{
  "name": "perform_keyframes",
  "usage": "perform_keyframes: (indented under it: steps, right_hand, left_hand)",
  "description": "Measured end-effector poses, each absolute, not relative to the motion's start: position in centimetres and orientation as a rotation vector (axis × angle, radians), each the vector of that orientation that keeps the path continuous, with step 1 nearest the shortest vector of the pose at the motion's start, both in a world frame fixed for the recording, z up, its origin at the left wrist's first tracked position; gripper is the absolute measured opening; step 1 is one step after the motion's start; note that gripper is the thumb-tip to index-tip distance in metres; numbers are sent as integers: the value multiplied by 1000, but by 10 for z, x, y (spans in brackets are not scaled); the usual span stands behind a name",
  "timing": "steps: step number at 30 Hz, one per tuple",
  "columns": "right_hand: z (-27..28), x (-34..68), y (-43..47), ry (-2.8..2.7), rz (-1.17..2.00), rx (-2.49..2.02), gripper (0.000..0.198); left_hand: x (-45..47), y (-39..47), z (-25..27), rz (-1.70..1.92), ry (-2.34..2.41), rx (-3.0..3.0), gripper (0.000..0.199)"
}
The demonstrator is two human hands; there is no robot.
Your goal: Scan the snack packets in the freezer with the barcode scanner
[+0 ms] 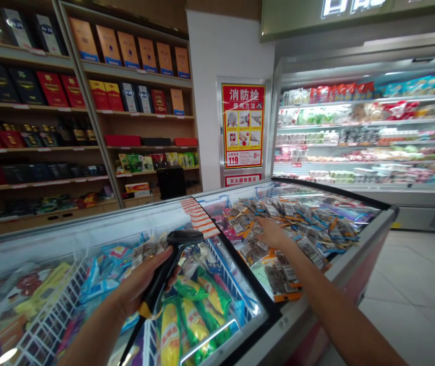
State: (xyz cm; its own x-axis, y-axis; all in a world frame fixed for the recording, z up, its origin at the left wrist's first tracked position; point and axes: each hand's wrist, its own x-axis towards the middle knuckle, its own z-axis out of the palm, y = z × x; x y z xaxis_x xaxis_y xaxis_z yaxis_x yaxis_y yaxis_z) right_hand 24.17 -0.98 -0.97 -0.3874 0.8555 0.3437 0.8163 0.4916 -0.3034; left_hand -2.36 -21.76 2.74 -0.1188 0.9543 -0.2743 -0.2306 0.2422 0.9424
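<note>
My left hand (pixel 152 277) is wrapped round the handle of a black barcode scanner (pixel 185 237) with a yellow-orange collar and a dark cord. The scanner is held above the glass lid of a chest freezer (pixel 240 290). My right hand (pixel 273 234) reaches out over a heap of small snack packets (pixel 297 216) lying on the freezer's right part. Its fingers look stretched apart and rest at the packets, though the fingertips are hard to make out. The packets have clear, orange and blue wrappers with printed labels. Below the scanner, green and yellow ice-cream packages (pixel 192 315) show through the glass.
White wire baskets (pixel 55 310) divide the frozen goods. Shelves of boxed bottles (pixel 126 96) stand at the left. A red fire-hydrant poster (pixel 243 126) hangs on the wall behind. An upright refrigerated display (pixel 362 127) is at the back right, above a tiled floor (pixel 411 284).
</note>
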Motion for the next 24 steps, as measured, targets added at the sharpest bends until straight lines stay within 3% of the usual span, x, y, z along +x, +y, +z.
perform_keyframes:
  steps: [3, 10, 24]
  right_hand:
    - [-5, 223, -6, -2258, 116, -1265, 58]
    - [-10, 188, -1, -2133, 320, -1129, 34]
    - [-13, 193, -3, -2060, 347, -995, 36]
  left_hand:
    - [-27, -222, 28, 1231, 1246, 761, 30]
    - [-28, -233, 36, 1272, 1251, 777, 28]
    - [-16, -238, 40, 1167, 1320, 886, 32]
